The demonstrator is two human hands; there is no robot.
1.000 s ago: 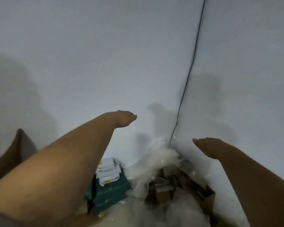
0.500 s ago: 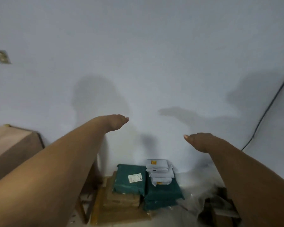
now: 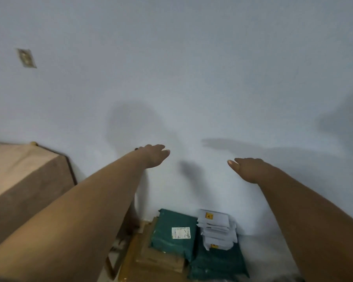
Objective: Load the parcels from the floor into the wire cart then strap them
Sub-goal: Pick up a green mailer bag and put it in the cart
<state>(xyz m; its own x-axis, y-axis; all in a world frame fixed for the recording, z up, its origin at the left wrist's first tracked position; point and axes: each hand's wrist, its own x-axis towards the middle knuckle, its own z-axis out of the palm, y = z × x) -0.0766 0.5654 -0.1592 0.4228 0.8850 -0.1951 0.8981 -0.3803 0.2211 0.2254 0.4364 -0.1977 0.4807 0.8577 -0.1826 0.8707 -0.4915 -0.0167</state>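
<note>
Pale wall point(image 3: 192, 68) now fills most of the view, since the head has swung left off the corner and its black cable; the parcels point(image 3: 194, 239) sit stacked on the floor by the wall, now centred between the arms. Both the left hand point(image 3: 154, 155) and right hand point(image 3: 246, 168) reach out above them holding nothing, fingers straight and loose; no cart shows, so I think loading has not begun.

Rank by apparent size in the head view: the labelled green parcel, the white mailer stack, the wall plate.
1. Labelled green parcel
2. White mailer stack, only slightly smaller, so nearly tied
3. Wall plate, though it sits farther away
</note>
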